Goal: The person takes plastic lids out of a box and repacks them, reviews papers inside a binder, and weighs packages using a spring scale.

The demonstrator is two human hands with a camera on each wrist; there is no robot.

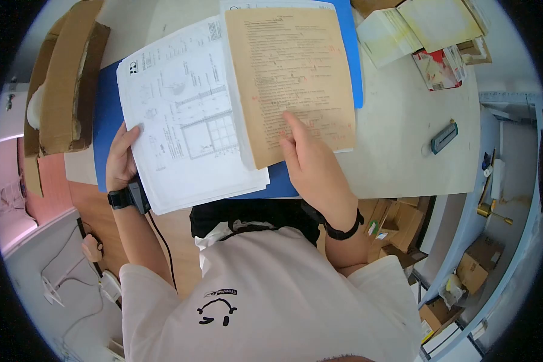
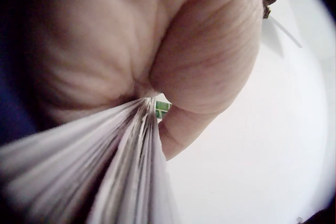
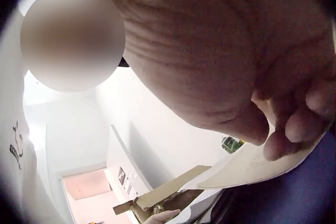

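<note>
My left hand [image 1: 122, 158] grips the left edge of a stack of white printed sheets [image 1: 163, 130], thumb on top. In the left wrist view the stack's many page edges [image 2: 131, 166] fan out below the palm. A tan printed sheet [image 1: 295, 66] with red handwritten marks lies over the right side of the white ones. Over its lower part is my right hand [image 1: 315, 166], index finger extended across the printed lines and thumb beside it. The right wrist view shows the other fingers [image 3: 299, 127] loosely curled, close over the tan sheet.
A blue folder [image 1: 105, 114] lies beneath the papers on the table [image 1: 404, 139]. An open cardboard box [image 1: 72, 78] stands at the left. Notepads [image 1: 437, 24] and a red-and-white box [image 1: 438, 69] sit at the far right, with a teal-grey tool [image 1: 444, 137] nearer.
</note>
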